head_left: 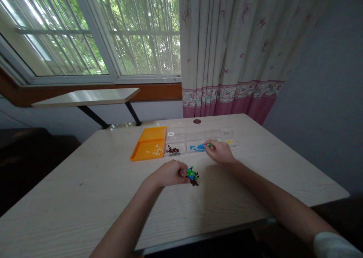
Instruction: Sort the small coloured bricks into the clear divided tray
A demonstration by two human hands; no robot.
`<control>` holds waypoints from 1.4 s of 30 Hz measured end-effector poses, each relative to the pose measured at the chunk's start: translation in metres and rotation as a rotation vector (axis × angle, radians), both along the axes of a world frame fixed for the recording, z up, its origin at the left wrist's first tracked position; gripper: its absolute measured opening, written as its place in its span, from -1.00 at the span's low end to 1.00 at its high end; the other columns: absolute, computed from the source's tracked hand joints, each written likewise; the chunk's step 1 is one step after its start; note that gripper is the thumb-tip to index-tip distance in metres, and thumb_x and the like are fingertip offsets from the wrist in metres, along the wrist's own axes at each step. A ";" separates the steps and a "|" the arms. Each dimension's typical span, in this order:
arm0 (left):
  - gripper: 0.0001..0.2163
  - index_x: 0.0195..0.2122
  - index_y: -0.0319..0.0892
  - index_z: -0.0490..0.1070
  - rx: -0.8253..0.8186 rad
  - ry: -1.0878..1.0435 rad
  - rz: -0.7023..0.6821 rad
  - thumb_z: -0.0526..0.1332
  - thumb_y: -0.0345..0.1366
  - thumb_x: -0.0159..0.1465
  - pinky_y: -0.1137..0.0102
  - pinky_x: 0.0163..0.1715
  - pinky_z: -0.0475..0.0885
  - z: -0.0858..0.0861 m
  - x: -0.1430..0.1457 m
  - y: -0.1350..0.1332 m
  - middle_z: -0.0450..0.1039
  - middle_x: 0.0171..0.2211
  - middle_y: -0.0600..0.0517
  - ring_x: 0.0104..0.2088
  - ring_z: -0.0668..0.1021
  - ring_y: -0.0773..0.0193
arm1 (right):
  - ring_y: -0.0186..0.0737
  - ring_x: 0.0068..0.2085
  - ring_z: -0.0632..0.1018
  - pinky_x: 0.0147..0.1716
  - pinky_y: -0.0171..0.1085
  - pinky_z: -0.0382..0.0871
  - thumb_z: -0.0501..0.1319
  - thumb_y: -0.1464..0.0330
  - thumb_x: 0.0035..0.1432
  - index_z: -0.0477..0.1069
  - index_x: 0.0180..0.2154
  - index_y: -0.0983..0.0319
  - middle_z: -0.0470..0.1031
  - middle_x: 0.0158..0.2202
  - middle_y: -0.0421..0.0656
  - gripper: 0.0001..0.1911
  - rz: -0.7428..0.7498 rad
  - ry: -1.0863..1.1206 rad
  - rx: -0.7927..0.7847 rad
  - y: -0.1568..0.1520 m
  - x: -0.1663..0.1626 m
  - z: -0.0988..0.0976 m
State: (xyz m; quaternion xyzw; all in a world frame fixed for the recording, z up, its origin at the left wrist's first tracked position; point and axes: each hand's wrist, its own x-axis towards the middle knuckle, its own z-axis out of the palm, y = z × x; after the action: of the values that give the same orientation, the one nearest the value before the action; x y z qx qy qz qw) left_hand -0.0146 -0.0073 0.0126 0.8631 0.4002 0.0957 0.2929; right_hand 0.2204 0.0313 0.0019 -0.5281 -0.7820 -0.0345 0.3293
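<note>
My right hand pinches a small green piece above the row of clear boxes, just right of the blue pieces. On the table in front of me lies a small mixed pile of green, blue and brown pieces. My left hand rests at the left side of this pile, its fingers curled and closed. What those fingers hold, if anything, is hidden. Dark brown pieces fill part of the clear box beside the blue ones. Some yellow pieces lie in the box beyond my right hand.
An orange box with its lid open holds white pieces at the left. Open clear lids stretch behind the clear boxes. A raised shelf stands at the back left, and a curtain hangs behind the table.
</note>
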 end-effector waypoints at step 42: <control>-0.78 -0.42 -0.28 0.44 -0.018 -0.530 0.283 0.23 -0.19 0.06 0.57 -0.62 0.03 -0.006 0.021 0.000 0.05 -0.67 0.20 -0.62 0.13 0.50 | -0.48 -0.68 0.18 -0.66 -0.47 0.01 0.15 0.27 0.06 0.42 -0.36 0.26 0.18 -0.73 -0.37 -0.81 0.451 0.360 -0.368 -0.031 -0.026 -0.014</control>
State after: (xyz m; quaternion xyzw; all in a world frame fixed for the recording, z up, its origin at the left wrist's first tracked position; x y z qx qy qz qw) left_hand 0.0065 -0.0069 0.0061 0.7411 0.4268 0.3539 0.3786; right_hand 0.1946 0.0001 -0.0117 -0.3901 -0.8014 0.2746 0.3607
